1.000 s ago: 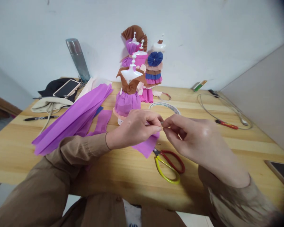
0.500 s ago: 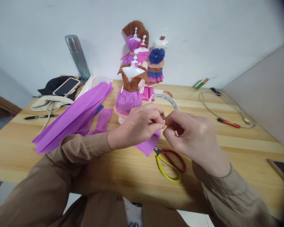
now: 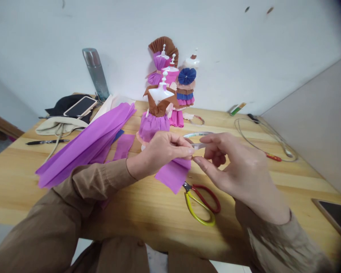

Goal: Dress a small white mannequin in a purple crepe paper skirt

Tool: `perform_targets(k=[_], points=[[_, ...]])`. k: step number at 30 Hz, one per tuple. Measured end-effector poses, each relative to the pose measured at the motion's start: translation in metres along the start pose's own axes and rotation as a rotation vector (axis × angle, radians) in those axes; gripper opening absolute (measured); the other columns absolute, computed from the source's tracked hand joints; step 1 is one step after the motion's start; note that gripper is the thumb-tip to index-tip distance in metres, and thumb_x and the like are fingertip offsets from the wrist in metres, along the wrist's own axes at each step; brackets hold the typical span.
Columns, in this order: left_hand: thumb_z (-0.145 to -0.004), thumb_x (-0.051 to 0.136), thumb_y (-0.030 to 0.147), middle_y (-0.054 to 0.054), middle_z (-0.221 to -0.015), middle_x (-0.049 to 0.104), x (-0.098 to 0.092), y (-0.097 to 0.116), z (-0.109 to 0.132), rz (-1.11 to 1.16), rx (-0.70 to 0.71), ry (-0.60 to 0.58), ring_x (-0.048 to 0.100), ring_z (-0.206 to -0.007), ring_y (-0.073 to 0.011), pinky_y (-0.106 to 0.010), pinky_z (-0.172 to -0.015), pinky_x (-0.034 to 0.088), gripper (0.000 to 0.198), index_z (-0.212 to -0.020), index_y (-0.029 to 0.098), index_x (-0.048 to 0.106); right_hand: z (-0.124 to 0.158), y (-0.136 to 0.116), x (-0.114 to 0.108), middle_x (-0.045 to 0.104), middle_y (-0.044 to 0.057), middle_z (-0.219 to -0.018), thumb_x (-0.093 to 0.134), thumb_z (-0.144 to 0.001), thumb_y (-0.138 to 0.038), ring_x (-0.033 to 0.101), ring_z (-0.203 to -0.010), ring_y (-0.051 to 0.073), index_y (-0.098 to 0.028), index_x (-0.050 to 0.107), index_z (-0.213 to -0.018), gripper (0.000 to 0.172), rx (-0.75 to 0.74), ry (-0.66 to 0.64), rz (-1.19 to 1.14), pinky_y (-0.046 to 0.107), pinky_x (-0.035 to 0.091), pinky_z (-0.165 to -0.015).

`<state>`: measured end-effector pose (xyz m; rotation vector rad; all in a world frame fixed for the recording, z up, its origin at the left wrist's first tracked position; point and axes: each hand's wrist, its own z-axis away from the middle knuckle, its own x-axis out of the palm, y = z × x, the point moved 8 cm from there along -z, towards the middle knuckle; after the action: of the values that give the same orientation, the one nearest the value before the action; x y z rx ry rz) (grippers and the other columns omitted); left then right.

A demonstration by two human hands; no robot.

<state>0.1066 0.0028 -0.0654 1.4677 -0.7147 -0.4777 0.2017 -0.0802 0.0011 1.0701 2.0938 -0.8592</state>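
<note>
My left hand (image 3: 170,149) is closed in a pinch on a short greyish strip that looks like tape (image 3: 198,146). The strip's other end reaches the index fingertip of my right hand (image 3: 238,163). Thumb and index of that hand are apart, the thumb tip close to my left fingertips. Below my left hand lies a purple crepe paper piece (image 3: 174,176). Scissors (image 3: 200,204) with one red and one yellow handle rest beside it. Behind the hands, partly hidden by them, is a tape roll (image 3: 197,134).
A small dress form (image 3: 159,100) in brown and purple stands ahead, with several dressed forms behind it. At left are purple crepe sheets (image 3: 88,146), a pen (image 3: 47,142), a phone (image 3: 81,106) and a bottle (image 3: 96,74). A cable (image 3: 244,138) and a dark-screened device (image 3: 333,216) lie right.
My right thumb and index have parted from their pinch, and the strip between the hands now shows wider. The whole view has shifted slightly.
</note>
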Motion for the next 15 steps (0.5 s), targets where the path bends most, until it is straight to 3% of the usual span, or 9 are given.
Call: perform_targets(k=[4,10,15], points=[[-0.073,0.071,0.016,-0.002,-0.074,0.068,0.003,0.004,0.002,-0.016,0.021,-0.036,0.061,-0.076,-0.0103,-0.023,-0.074,0.049,0.011,-0.063,0.012,0.068,0.003,-0.002,0.002,0.059,-0.002,-0.067,0.063,-0.089,-0.018,0.058,-0.055,0.013,-0.022,0.059,-0.100,0.012,-0.031,-0.032,0.069,0.027,0.043,-0.052],[-0.073,0.070,0.016,-0.001,-0.066,0.065,0.009,0.007,0.004,-0.028,-0.011,-0.093,0.060,-0.064,-0.0085,-0.022,-0.066,0.049,0.011,-0.064,0.012,0.065,0.002,-0.008,-0.002,0.066,0.001,-0.073,0.057,-0.088,-0.011,0.060,-0.055,0.014,-0.023,0.061,-0.096,0.015,-0.051,-0.035,0.065,0.028,0.040,-0.050],[-0.074,0.068,0.013,0.000,-0.061,0.065,0.011,0.009,0.005,-0.040,-0.014,-0.106,0.060,-0.060,-0.0081,-0.022,-0.065,0.051,0.013,-0.063,0.012,0.063,0.002,-0.007,0.000,0.063,0.000,-0.068,0.054,-0.088,-0.011,0.054,-0.051,0.012,-0.023,0.060,-0.087,0.014,-0.053,-0.053,0.074,0.027,0.038,-0.049]])
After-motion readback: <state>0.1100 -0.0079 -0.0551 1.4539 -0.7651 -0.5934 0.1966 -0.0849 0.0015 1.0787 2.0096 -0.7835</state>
